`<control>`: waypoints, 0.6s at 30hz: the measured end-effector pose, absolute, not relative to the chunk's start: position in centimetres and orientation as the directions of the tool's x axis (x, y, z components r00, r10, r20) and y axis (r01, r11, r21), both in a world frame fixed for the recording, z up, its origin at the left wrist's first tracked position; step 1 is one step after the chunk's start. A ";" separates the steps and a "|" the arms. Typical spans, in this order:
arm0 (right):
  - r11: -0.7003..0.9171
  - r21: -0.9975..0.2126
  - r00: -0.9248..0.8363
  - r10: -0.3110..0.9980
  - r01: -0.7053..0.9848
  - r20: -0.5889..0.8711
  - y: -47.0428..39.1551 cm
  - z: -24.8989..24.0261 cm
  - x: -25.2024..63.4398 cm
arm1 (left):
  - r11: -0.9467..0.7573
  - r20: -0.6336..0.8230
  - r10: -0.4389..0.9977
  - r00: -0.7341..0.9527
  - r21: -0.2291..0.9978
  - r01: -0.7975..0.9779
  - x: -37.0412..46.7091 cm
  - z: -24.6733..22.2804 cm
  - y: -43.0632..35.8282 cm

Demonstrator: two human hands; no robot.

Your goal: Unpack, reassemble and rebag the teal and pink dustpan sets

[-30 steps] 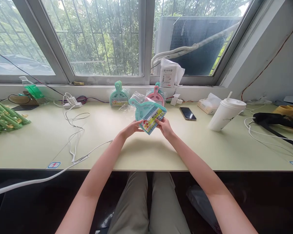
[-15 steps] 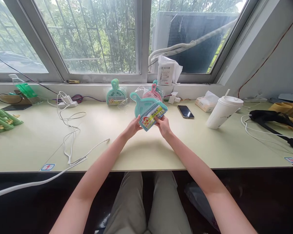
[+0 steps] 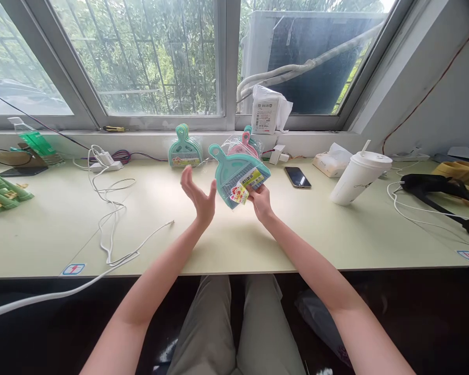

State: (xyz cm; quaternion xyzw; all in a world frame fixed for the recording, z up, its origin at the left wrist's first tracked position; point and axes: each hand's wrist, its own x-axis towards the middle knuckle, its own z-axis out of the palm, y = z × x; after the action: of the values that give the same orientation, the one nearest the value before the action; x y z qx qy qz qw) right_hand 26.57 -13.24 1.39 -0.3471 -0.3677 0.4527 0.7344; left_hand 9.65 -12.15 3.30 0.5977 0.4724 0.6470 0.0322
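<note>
One dustpan (image 3: 238,166) is held tilted above the worktop (image 3: 234,245), its handle pointing up and to the left. The right hand (image 3: 260,202) has its grip clamped on the lower right edge, beside one label (image 3: 248,182). The left hand (image 3: 198,197) has its grip apart, fingers spread, just beside the dustpan's left edge; whether the thumb touches it cannot be told.

Behind stand two stacks of dustpans: one green stack (image 3: 185,148) and one pink-fronted stack (image 3: 247,143), partly hidden. How many each contains cannot be counted.

To the right are one phone (image 3: 297,177), one white cup (image 3: 357,182) with one straw (image 3: 366,146), and one tissue pack (image 3: 331,161); a second pack (image 3: 266,115) sits on the sill. One bottle (image 3: 37,141) leans at far left. Two stickers (image 3: 74,269) mark the front edge.
</note>
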 end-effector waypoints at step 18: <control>0.261 -0.899 0.233 0.955 -0.351 0.186 -13.7 0.1 25.2 | -0.698 0.664 0.551 0.506 0.033 0.716 10.4 2.9 -13.0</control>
State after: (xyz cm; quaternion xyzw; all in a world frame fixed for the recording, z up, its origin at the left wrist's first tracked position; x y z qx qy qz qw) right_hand 25.18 -13.68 0.14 -0.3795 -0.3975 0.4749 0.6874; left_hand 10.36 -12.99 2.88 0.8590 0.3686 0.3332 -0.1238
